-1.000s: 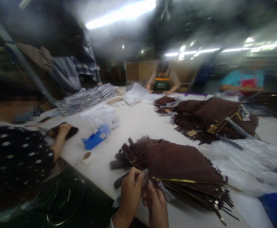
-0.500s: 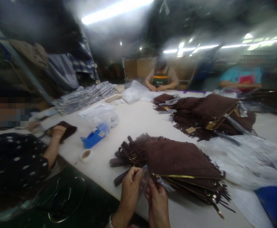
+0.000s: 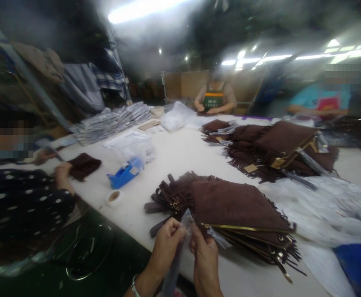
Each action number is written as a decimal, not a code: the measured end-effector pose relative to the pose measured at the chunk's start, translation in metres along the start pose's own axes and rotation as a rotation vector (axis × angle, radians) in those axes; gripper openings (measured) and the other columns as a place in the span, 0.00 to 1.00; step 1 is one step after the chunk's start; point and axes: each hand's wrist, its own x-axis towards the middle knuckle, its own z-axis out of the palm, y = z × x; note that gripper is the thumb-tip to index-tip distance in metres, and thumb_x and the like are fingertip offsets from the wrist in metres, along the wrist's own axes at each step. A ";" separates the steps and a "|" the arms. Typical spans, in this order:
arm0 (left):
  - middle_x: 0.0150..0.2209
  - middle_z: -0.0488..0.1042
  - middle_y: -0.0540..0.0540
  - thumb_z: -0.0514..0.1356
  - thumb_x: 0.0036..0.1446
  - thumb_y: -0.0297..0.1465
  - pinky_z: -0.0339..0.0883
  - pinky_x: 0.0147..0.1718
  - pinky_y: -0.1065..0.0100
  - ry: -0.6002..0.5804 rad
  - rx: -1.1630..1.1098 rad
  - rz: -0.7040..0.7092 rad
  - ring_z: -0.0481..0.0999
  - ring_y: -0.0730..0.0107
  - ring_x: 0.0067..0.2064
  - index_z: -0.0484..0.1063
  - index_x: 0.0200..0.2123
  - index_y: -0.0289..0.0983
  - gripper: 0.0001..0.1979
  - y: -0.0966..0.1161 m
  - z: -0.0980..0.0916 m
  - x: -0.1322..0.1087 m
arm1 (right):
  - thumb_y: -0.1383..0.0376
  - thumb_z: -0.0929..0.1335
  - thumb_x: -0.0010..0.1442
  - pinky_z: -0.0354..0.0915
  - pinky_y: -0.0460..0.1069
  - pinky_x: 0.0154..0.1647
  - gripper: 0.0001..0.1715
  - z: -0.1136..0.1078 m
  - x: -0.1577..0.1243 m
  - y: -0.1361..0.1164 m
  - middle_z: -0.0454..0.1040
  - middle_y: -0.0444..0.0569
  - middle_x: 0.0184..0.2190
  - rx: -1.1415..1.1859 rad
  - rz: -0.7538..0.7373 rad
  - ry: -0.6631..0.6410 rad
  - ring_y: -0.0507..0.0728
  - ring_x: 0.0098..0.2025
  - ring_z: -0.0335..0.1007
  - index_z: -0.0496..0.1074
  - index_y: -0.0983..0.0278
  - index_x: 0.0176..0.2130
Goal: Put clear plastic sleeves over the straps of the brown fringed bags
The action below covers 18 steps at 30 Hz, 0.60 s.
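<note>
A narrow clear plastic sleeve [image 3: 174, 260] hangs down between my hands, its upper end pinched in the fingers. My left hand [image 3: 165, 245] grips it from the left with thumb and forefinger. On the other side, my right hand [image 3: 204, 253] has its fingertips closed on the same plastic. Just beyond them lies a stack of dark brown fringed bags [image 3: 230, 202], the top one with a gold zipper along its near edge. Another bit of clear plastic sticks out by the zipper's left end. Straps and fringe bunch up at the stack's left.
A blue tape dispenser [image 3: 126, 172] and a tape roll [image 3: 113, 198] sit left on the white table [image 3: 180, 152]. More brown bags [image 3: 285, 146] and white plastic [image 3: 322, 206] lie right. A person in polka dots [image 3: 22, 206] works at left; two others sit across.
The plastic has come up between my hands and now hangs lower as a long strip. At left, the co-worker's hand has shifted off the small brown piece toward its edge.
</note>
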 end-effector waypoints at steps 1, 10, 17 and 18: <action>0.20 0.69 0.52 0.63 0.52 0.39 0.56 0.23 0.74 -0.009 -0.021 -0.015 0.66 0.74 0.22 0.67 0.28 0.35 0.13 0.000 0.000 0.003 | 0.49 0.74 0.49 0.48 0.44 0.17 0.27 0.002 0.000 -0.001 0.54 0.35 0.11 -0.002 0.000 -0.008 0.46 0.16 0.48 0.60 0.62 0.18; 0.23 0.73 0.49 0.64 0.52 0.43 0.60 0.23 0.73 0.116 -0.064 -0.026 0.70 0.72 0.23 0.70 0.29 0.35 0.15 0.002 0.010 -0.003 | 0.49 0.73 0.50 0.55 0.44 0.19 0.23 -0.005 -0.010 -0.002 0.63 0.38 0.18 -0.126 -0.045 -0.041 0.48 0.19 0.56 0.71 0.66 0.32; 0.27 0.74 0.48 0.60 0.57 0.36 0.65 0.29 0.71 0.162 0.108 0.075 0.73 0.67 0.30 0.67 0.32 0.36 0.09 0.000 0.018 -0.009 | 0.48 0.72 0.48 0.58 0.45 0.22 0.27 -0.010 -0.018 0.000 0.71 0.42 0.22 -0.257 -0.074 0.027 0.50 0.21 0.60 0.73 0.67 0.38; 0.28 0.74 0.48 0.59 0.58 0.37 0.65 0.30 0.70 0.177 0.121 0.087 0.74 0.66 0.31 0.67 0.33 0.36 0.09 -0.002 0.019 -0.010 | 0.47 0.72 0.47 0.60 0.46 0.24 0.27 -0.009 -0.017 -0.002 0.72 0.44 0.23 -0.291 -0.097 0.046 0.51 0.22 0.62 0.74 0.66 0.36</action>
